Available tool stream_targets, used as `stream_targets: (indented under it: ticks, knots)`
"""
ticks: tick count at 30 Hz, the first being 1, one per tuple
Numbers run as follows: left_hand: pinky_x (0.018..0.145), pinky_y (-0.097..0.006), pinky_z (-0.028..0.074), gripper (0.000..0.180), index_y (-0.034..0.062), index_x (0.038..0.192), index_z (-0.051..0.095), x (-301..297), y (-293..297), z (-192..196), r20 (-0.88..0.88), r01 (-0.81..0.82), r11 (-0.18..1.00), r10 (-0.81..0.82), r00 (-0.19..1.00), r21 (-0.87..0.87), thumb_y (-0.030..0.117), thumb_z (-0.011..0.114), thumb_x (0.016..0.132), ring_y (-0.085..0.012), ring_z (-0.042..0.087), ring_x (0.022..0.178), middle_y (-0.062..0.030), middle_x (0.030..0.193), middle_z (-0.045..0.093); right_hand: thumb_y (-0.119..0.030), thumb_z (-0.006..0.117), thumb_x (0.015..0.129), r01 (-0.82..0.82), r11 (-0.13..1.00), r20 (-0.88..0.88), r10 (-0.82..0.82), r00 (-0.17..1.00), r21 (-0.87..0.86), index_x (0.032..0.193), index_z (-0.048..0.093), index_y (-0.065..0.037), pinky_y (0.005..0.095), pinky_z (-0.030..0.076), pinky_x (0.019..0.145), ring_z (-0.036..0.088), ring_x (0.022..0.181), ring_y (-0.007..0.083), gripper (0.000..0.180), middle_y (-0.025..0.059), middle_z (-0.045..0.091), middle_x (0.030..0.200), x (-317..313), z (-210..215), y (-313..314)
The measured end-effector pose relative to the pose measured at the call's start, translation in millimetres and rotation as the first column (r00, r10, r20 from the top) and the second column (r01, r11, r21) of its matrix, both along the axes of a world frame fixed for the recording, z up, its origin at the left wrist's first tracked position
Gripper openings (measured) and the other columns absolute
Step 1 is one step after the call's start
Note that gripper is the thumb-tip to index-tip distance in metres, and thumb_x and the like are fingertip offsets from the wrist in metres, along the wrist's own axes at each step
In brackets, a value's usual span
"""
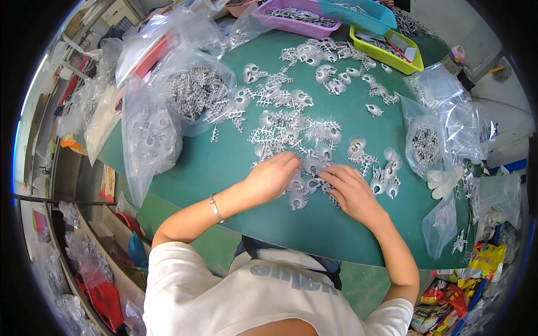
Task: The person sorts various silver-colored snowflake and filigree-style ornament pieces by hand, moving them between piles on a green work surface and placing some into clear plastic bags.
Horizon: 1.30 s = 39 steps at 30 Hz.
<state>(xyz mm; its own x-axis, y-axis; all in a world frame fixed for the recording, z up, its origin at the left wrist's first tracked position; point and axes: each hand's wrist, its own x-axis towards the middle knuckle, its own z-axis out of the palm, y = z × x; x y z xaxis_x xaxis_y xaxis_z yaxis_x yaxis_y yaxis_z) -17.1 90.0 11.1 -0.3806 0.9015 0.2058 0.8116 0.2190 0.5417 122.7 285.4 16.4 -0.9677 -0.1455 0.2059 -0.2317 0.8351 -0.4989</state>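
Many small silver metal pieces [290, 134] lie spread on the green tabletop [224, 173], some fan-shaped with thin radiating prongs, others like short zigzag links. At the near end of this spread, my left hand [274, 178] has its fingers curled together with the tips down among the pieces. What it pinches, if anything, is hidden. Across from it, my right hand [354, 193] rests its spread, bent fingers against the edge of the same cluster. A fan-shaped piece [312, 164] lies between the two hands. Farther right are loose fan pieces [390, 173].
Clear plastic bags of silver pieces stand at the left [196, 89] and right [426, 143]. Purple [297, 17], blue [358, 15] and lime-green [386, 53] baskets line the far edge. Beside the table are shelves [101, 235] on the left and colourful packets [448, 297] at lower right.
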Motion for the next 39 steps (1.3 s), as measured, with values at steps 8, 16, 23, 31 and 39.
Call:
stream_targets:
  ticks: [8, 16, 23, 31, 39]
  knots:
    - [0.076, -0.035, 0.047, 0.007, -0.0001, 0.082, 0.057, 11.4, -57.7, -12.0, 0.1, -0.351, 0.911, 0.337, 0.936, 0.216, 0.003, 0.062, 0.078, -0.0315, 0.058, 0.089, -0.0141, 0.102, 0.058, -0.005, 0.062, 0.078, 0.425, 0.809, 0.065, -0.438, 0.897, -0.407, 0.117, 0.052, 0.001, 0.033, 0.042, 0.088, 0.056, 0.098, 0.0234, 0.041, 0.0129, 0.062, 0.103, 49.8, -12.7, 20.8]
    - [0.06, -0.019, 0.04, 0.013, -0.0032, 0.091, 0.056, 11.7, -67.7, -21.3, 0.656, -0.717, 0.649, 0.429, 0.621, 0.256, 0.01, 0.054, 0.091, -0.0041, 0.049, 0.068, -0.0011, 0.075, 0.058, -0.015, 0.04, 0.095, 0.355, -0.054, 0.346, -0.398, 0.849, -0.933, 0.12, 0.045, 0.008, 0.0258, 0.043, 0.068, 0.055, 0.079, 0.0151, 0.034, 0.0167, 0.061, 0.101, 46.3, 5.2, 17.0]
    - [0.062, -0.02, 0.049, 0.022, -0.0039, 0.109, 0.054, 5.6, -72.6, -5.6, 0.917, -0.751, 0.648, 0.216, 0.336, 0.123, 0.001, 0.053, 0.088, -0.0091, 0.058, 0.075, -0.007, 0.09, 0.062, -0.01, 0.038, 0.093, 0.294, -0.255, 0.358, -0.26, 0.897, -0.921, 0.119, 0.044, 0.011, 0.0293, 0.044, 0.061, 0.054, 0.07, 0.0189, 0.034, 0.0191, 0.06, 0.097, 54.7, 5.8, 8.6]
    - [0.068, -0.022, 0.05, 0.031, -0.0046, 0.116, 0.053, 26.8, -70.7, -5.9, 0.889, -0.559, 0.804, 0.09, 0.45, 0.201, -0.008, 0.048, 0.085, -0.0098, 0.059, 0.082, -0.01, 0.11, 0.059, -0.007, 0.044, 0.093, 0.413, -0.035, 0.412, -0.186, 0.892, -0.91, 0.12, 0.047, 0.003, 0.0243, 0.046, 0.058, 0.057, 0.068, 0.0151, 0.029, 0.0143, 0.062, 0.097, 58.3, 2.3, -22.0]
    - [0.063, -0.02, 0.048, 0.034, -0.0015, 0.113, 0.056, 38.0, -56.0, -0.6, 0.856, -0.521, 0.847, 0.193, 0.479, 0.1, -0.011, 0.038, 0.086, -0.0147, 0.063, 0.087, -0.0113, 0.116, 0.057, -0.005, 0.055, 0.087, 0.567, 0.66, 0.341, -0.454, 0.823, -0.492, 0.109, 0.053, 0.0, 0.0223, 0.036, 0.046, 0.046, 0.049, 0.0062, 0.023, 0.0032, 0.058, 0.06, 62.1, 1.8, -39.5]
